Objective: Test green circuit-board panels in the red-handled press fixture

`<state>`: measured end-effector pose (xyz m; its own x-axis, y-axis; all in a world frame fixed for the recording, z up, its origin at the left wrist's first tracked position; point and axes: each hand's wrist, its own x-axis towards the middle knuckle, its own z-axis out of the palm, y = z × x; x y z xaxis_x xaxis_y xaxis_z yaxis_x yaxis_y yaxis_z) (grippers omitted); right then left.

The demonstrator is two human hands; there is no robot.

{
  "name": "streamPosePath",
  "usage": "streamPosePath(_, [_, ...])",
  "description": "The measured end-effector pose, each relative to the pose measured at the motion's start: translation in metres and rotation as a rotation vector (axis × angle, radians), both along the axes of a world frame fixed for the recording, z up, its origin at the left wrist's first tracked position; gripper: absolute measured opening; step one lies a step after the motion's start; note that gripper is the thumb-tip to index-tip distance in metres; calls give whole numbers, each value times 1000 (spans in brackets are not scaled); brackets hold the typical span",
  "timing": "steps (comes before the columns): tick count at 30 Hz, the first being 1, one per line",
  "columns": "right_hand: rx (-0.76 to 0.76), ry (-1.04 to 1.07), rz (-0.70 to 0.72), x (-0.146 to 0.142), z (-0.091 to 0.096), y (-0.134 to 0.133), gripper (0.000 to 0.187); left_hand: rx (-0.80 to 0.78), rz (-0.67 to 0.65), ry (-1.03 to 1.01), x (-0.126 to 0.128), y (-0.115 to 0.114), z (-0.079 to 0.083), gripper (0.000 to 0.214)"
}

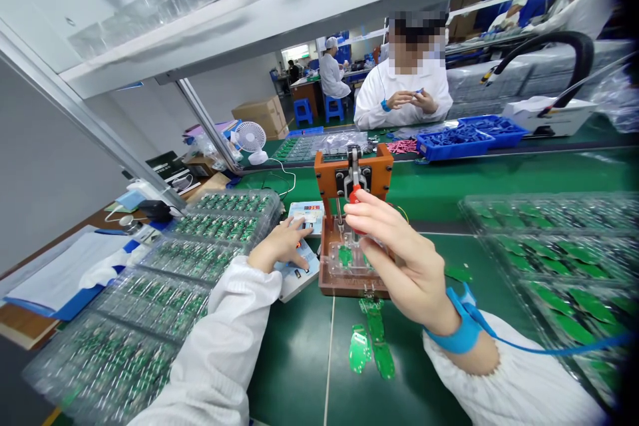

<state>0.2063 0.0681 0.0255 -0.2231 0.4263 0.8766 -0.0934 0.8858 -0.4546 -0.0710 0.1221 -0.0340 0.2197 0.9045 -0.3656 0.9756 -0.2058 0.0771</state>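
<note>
Sleeves point(214, 339) flank loose boards point(358, 351); left fingers point(299, 235) spread, right fingers point(372, 213) touch red handle point(355, 196), grip unclear

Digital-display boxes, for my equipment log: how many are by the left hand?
2: the farther box just beyond the left hand, the nearer box partly covered by it. Others may be hidden.

You have red digits lit on the display of the upper control box point(299, 208), too small to read with certainty. On the lower control box point(294, 287), your left hand point(283, 243) partly covers the red readout, so its figures are illegible to you too.
</note>
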Motion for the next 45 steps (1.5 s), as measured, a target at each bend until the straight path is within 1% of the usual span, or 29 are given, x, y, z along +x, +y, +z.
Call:
streamPosePath(3, [0, -2, -1, 0, 0, 0, 60, -14, 3, 10, -1, 0, -1, 115])
streamPosePath(7, [4, -2, -5, 0, 0, 0, 58, -14, -11, -13, -4, -3, 6, 120])
streamPosePath(10, [7, -4, -1, 0, 0, 0, 58, -4, 28, 8, -9, -5, 13, 117])
streamPosePath(13, [7, -1, 5, -1, 0, 0, 59, -50, 65, 75, -12, -7, 18, 114])
streamPosePath(18, [9, -10, 4, 1, 0, -1, 58, -149, 83, 111, -12, -7, 17, 125])
streamPosePath(26, [15, -16, -6, 0, 0, -1, 59, -171, 90, 121, -10, -4, 18, 130])
streamPosePath(32, [6, -20, -11, -1, -1, -2, 58, -156, 78, 176, -1, -6, 22, 127])
streamPosePath(38, [-6, -20, -17, -2, -1, -3, 58, -147, 59, 177, 4, -1, 20, 124])
streamPosePath(40, [-10, -18, -22, -2, -1, -4, 57, -138, 62, 195, 6, -4, 24, 123])
streamPosePath(42, [-15, -20, -24, -2, -1, -5, 57, -83, 74, 170, 10, -14, 35, 111])
streamPosePath(43, [-17, -21, -25, -1, -1, -5, 57, -44, 82, 121, 14, -23, 42, 99])
streamPosePath(45, [-22, -23, -23, -1, -2, -6, 56, 34, 84, -52, 30, -47, 58, 64])
